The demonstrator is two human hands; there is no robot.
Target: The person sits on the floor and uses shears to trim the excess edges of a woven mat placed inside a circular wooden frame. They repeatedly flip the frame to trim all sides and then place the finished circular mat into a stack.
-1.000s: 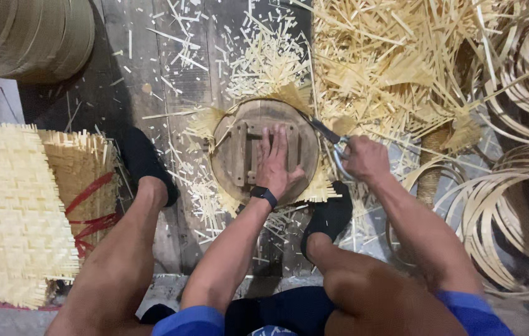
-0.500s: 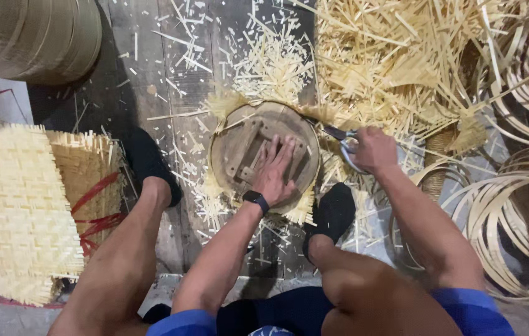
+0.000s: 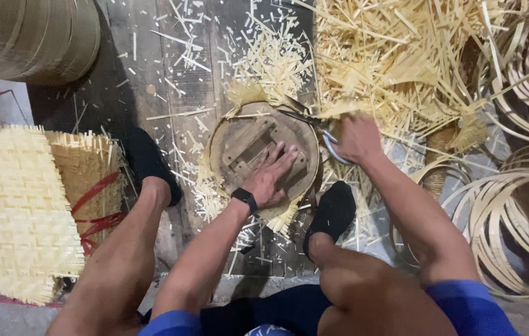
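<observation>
The left hand lies flat with fingers spread, pressing on a round wooden form that sits on the plank floor between the person's two black shoes. The right hand is closed around the handles of a pair of scissors, whose blades meet the form's upper right rim, where yellow bamboo strips stick out. A woven bamboo mat lies well apart at the left, and coiled bamboo hoops at the right.

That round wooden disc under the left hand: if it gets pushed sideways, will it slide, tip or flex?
The round wooden disc looks stiff: thick boards with crosspieces. It lies flat under the left hand, so tipping seems unlikely. It rests on woven strips and loose bamboo trimmings, so it may well slide.
</observation>
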